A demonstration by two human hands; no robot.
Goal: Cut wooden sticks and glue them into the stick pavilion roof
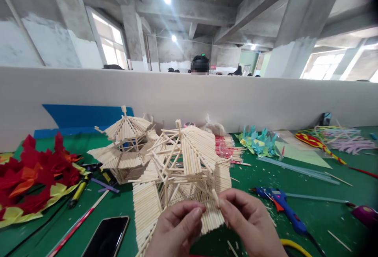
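Surface (319,217): model (191,162) toward near edge, middle, spire up. Left hand (177,225): fingertips drawn together; cannot tell whether anything is held. Right hand (251,217): close pinch on stick (215,197), before model. Likely risk: crowded knuckles bumping model, loosening joints. Stick's long axis leans upward, away, slightly left.

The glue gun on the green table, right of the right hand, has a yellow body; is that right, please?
Almost: in the head view, the glue gun has a blue body. It is on the green table, right of the right hand.
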